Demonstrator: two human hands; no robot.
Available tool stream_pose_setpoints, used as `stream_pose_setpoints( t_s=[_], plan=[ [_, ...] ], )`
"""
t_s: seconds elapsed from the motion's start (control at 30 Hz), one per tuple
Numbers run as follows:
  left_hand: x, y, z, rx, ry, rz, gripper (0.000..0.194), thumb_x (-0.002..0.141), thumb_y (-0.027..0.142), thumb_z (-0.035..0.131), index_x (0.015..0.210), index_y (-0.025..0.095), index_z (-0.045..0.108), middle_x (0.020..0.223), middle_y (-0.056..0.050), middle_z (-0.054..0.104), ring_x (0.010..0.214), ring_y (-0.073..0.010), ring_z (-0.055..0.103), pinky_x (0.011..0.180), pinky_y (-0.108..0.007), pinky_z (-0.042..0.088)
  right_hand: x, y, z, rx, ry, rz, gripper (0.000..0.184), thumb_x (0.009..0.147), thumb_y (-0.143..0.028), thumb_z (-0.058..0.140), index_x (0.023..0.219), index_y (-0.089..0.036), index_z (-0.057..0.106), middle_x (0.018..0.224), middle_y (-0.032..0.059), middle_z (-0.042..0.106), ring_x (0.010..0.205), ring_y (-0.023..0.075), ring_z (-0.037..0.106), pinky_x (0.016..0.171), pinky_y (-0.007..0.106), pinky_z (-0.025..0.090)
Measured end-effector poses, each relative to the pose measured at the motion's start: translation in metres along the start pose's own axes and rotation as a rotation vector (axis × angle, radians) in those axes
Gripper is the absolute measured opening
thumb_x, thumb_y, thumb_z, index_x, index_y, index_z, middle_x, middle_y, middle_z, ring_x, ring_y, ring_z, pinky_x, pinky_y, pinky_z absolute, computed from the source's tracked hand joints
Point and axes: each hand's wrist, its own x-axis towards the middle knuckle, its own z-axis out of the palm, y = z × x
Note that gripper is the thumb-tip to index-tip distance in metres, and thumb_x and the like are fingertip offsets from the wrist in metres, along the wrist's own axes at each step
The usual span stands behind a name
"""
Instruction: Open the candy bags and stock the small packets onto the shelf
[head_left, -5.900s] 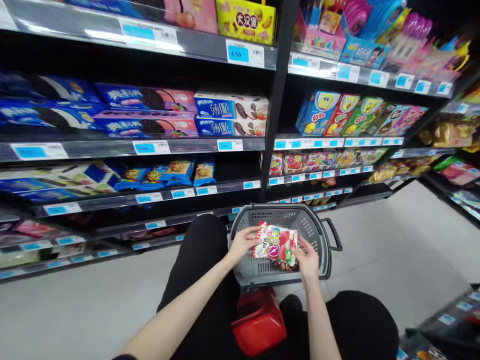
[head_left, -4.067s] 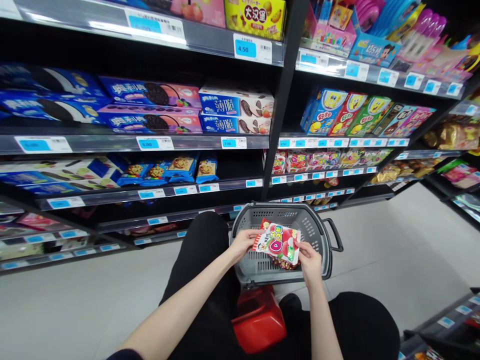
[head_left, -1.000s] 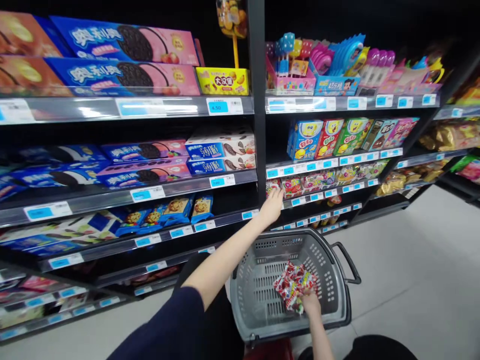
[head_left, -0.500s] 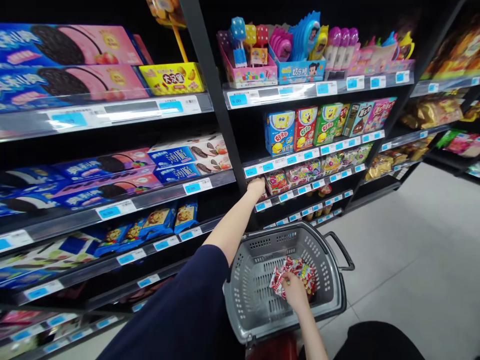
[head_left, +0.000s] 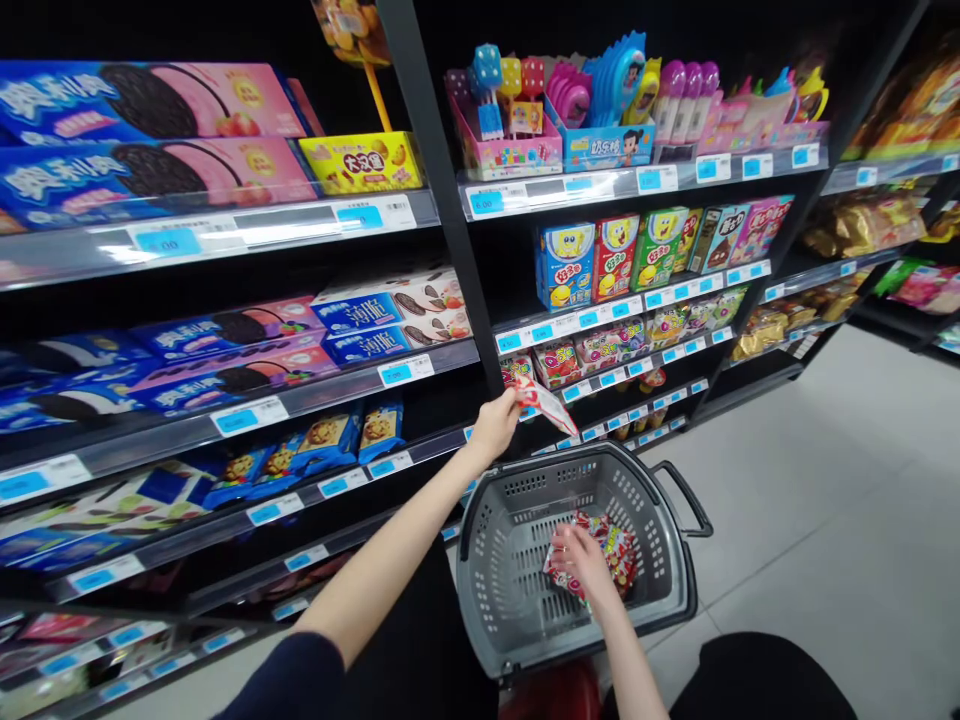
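My left hand pinches a small red-and-white candy packet by one end. The packet hangs tilted just in front of the shelf and above the back rim of the grey shopping basket. Inside the basket, several red-and-white candy packets lie in a pile toward the right. Over that pile is my right hand, its fingers apart and nothing visibly held in them. Whether its fingertips touch the packets I cannot tell. Similar packets stand in a shelf box beyond my left hand.
Cookie boxes fill the shelves at left. To the right of a black upright stand cartoon candy boxes and toy sweets. The basket's handle juts out to the right over the grey floor.
My left hand has come back from the low shelf, bringing out a candy packet. My right hand has opened its fingers over the pile in the basket.
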Motion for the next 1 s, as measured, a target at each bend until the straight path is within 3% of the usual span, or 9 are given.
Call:
stream_pose_setpoints(
  t_s=[0.07,0.13,0.23,0.37,0.53,0.7,0.83,1.0],
  plan=[
    [-0.041,0.006,0.007,-0.219,0.066,-0.091,0.016,0.084,0.027,0.039,0.084,0.019,0.052,0.077,-0.002,0.064,0.072,-0.0145,0.062,0.065,-0.023,0.045,-0.011,-0.019,0.004,0.334,-0.081,-0.004,0.056,0.071,-0.063,0.045,0.109,-0.022,0.051,0.092,0.009,0.065,0.073,0.0213,0.065,0.071,0.039,0.049],
    [-0.086,0.013,0.013,-0.342,0.117,-0.147,0.014,0.082,0.028,0.042,0.077,0.019,0.051,0.077,-0.003,0.063,0.069,-0.0148,0.06,0.064,-0.024,0.045,-0.026,-0.038,0.006,0.52,-0.156,-0.072,0.061,0.074,-0.064,0.041,0.123,-0.028,0.038,0.104,0.0087,0.061,0.081,0.0208,0.064,0.075,0.04,0.049],
    [-0.147,0.019,0.015,-0.509,0.05,-0.178,0.008,0.078,0.026,0.047,0.077,0.019,0.051,0.08,-0.003,0.061,0.071,-0.0149,0.058,0.066,-0.025,0.046,-0.045,-0.053,0.007,0.5,-0.186,-0.118,0.071,0.07,-0.047,0.061,0.131,-0.036,0.025,0.108,0.0054,0.058,0.075,0.0178,0.063,0.065,0.034,0.052],
    [-0.196,0.015,-0.003,-0.827,-0.035,-0.334,0.017,0.07,0.027,0.057,0.083,0.021,0.047,0.085,-0.002,0.056,0.078,-0.0162,0.055,0.068,-0.028,0.048,-0.057,-0.046,0.013,0.301,-0.167,-0.128,0.069,0.063,-0.03,0.071,0.124,-0.029,0.04,0.106,0.0069,0.059,0.067,0.016,0.06,0.054,0.027,0.051],
    [-0.214,0.001,-0.025,-1.369,-0.243,-0.53,0.043,0.065,0.031,0.06,0.101,0.029,0.037,0.107,-0.003,0.05,0.087,-0.0222,0.055,0.055,-0.038,0.054,-0.057,-0.03,0.022,0.058,-0.194,-0.209,0.053,0.065,-0.027,0.069,0.114,-0.024,0.048,0.089,0.0047,0.064,0.071,0.0175,0.062,0.064,0.029,0.05],
    [-0.216,-0.015,-0.018,-1.246,-0.224,-0.645,0.059,0.059,0.02,0.07,0.111,0.025,0.043,0.108,-0.006,0.052,0.079,-0.0196,0.058,0.053,-0.033,0.055,-0.062,-0.024,0.022,-0.102,-0.197,-0.258,0.039,0.07,-0.028,0.064,0.107,-0.02,0.054,0.087,0.0067,0.067,0.077,0.0193,0.063,0.069,0.031,0.05],
    [-0.218,-0.027,-0.011,-1.291,-0.257,-0.619,0.065,0.054,0.016,0.074,0.113,0.02,0.049,0.105,-0.009,0.058,0.081,-0.0204,0.06,0.063,-0.03,0.053,-0.065,-0.022,0.017,-0.207,-0.154,-0.295,0.031,0.07,-0.032,0.064,0.097,-0.017,0.062,0.089,0.0091,0.068,0.08,0.0209,0.063,0.071,0.033,0.051],
    [-0.222,-0.036,-0.004,-1.223,-0.274,-0.585,0.052,0.053,0.015,0.075,0.102,0.012,0.06,0.096,-0.01,0.065,0.083,-0.0191,0.061,0.075,-0.029,0.047,-0.064,-0.017,0.01,-0.32,-0.03,-0.334,0.025,0.067,-0.037,0.065,0.081,-0.016,0.069,0.081,0.0092,0.07,0.074,0.0215,0.064,0.068,0.034,0.051]
  ],
)
